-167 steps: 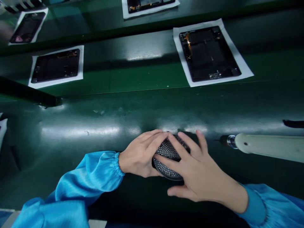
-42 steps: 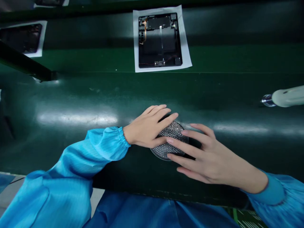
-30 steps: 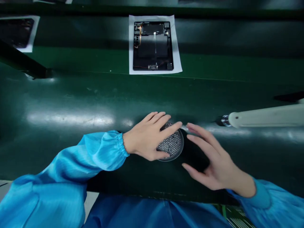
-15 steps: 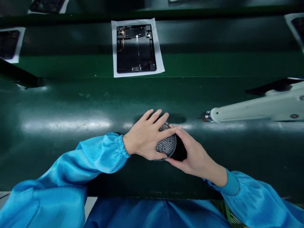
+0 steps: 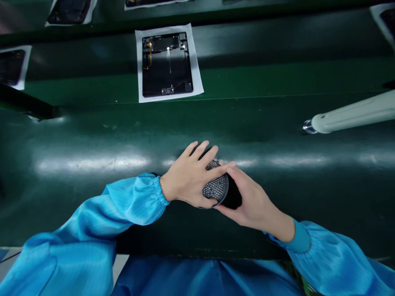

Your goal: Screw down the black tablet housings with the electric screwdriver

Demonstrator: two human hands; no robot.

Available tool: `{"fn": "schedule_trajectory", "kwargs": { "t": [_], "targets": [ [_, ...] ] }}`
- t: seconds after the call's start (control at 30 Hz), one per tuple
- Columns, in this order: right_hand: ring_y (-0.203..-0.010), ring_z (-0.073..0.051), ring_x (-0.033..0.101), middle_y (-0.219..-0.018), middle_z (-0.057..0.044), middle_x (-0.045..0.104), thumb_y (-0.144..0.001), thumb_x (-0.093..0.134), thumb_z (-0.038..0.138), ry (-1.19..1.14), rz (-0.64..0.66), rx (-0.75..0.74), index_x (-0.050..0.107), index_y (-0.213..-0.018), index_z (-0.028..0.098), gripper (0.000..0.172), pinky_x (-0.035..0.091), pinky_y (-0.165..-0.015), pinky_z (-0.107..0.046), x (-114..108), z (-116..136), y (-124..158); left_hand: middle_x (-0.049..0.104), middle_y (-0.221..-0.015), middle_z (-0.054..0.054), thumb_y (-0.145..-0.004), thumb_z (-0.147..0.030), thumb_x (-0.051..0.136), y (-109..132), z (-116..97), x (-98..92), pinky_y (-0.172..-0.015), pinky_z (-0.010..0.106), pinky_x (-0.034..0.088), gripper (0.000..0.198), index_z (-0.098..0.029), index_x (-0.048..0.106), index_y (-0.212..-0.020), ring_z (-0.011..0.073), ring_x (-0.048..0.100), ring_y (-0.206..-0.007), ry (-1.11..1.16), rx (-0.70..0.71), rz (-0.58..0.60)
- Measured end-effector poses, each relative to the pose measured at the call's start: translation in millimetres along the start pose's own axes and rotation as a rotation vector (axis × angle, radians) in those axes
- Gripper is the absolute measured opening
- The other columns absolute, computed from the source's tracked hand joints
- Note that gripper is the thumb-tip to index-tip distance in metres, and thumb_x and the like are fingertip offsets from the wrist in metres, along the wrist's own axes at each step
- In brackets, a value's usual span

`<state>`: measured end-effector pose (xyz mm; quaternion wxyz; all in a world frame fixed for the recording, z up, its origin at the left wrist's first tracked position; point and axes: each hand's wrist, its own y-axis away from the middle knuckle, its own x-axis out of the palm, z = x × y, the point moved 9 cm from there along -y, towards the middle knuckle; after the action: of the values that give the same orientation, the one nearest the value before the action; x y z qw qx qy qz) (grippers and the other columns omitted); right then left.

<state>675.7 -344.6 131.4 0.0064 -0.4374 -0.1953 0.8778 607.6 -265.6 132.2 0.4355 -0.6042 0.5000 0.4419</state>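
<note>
A round metal disc with many small holes (image 5: pixel 215 188), like a perforated lid or screw tray, sits low over the green bench in front of me. My left hand (image 5: pixel 193 176) lies across its top with the fingers spread, hiding its left part. Around its right side curves my right hand (image 5: pixel 251 197), thumb at the near edge and fingers at the far edge. The fingertips of both hands meet near the disc's upper right rim. Between disc and right palm is a dark gap or side whose shape I cannot make out.
An opened tablet (image 5: pixel 166 72) with bare inner parts lies on a white sheet (image 5: pixel 196 74) beyond my hands. More such devices (image 5: pixel 69 10) lie farther back. A dark rod (image 5: pixel 27 100) juts in at left, and a pale tool with a metal tip (image 5: pixel 348 115) at right.
The pale tool at right has shifted up and to the right. The view has turned slightly, so the tablet sits more to the left. Both hands keep their place on the disc.
</note>
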Motion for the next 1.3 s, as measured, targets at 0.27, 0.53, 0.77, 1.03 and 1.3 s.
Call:
{"fn": "schedule_trajectory", "kwargs": {
  "t": [0.27,0.53,0.77,1.03,1.3],
  "targets": [
    [-0.136,-0.039,0.051,-0.143,-0.022,0.050,-0.091,0.068,0.037,-0.002,-0.009,0.025,0.014,-0.161,0.017,0.090,0.052,-0.106,-0.063,-5,-5,5,0.041,-0.149,0.023,-0.083,-0.060,0.059,-7,-3,0.5,-0.111,0.062,0.030,0.079,-0.021,0.043,-0.150,0.0476,0.037,-0.137,0.000,-0.007,0.002],
    [-0.137,-0.038,0.050,-0.141,-0.024,0.050,-0.090,0.067,0.031,-0.012,-0.021,-0.003,0.016,-0.159,0.012,0.088,0.052,-0.106,-0.061,-10,-6,7,0.040,-0.149,0.023,-0.081,-0.061,0.060,-15,-7,2.9,-0.111,0.064,0.029,0.085,-0.025,0.038,-0.154,0.0484,0.038,-0.138,-0.056,-0.052,-0.008],
    [-0.137,-0.038,0.049,-0.143,-0.024,0.049,-0.090,0.067,0.033,0.005,-0.010,0.013,0.016,-0.159,0.012,0.089,0.052,-0.106,-0.062,-13,-11,13,0.038,-0.151,0.025,-0.080,-0.074,0.055,-19,-10,2.1,-0.112,0.064,0.027,0.091,-0.022,0.039,-0.153,0.0489,0.037,-0.137,-0.025,-0.012,-0.006],
    [-0.134,-0.039,0.052,-0.139,-0.025,0.051,-0.092,0.064,0.036,0.033,-0.022,0.004,0.018,-0.158,0.008,0.085,0.054,-0.104,-0.060,-16,-14,14,0.040,-0.150,0.023,-0.085,-0.071,0.052,-26,-10,5.3,-0.112,0.063,0.028,0.089,-0.021,0.035,-0.156,0.0453,0.038,-0.136,-0.026,-0.036,0.011],
    [-0.131,-0.038,0.054,-0.139,-0.024,0.052,-0.091,0.064,0.035,0.031,-0.052,0.014,0.020,-0.158,0.008,0.085,0.055,-0.104,-0.060,-20,-18,20,0.041,-0.148,0.023,-0.079,-0.058,0.060,-39,-11,5.5,-0.111,0.064,0.027,0.084,-0.024,0.040,-0.153,0.0448,0.037,-0.138,-0.028,-0.158,-0.008]
  ]
}}
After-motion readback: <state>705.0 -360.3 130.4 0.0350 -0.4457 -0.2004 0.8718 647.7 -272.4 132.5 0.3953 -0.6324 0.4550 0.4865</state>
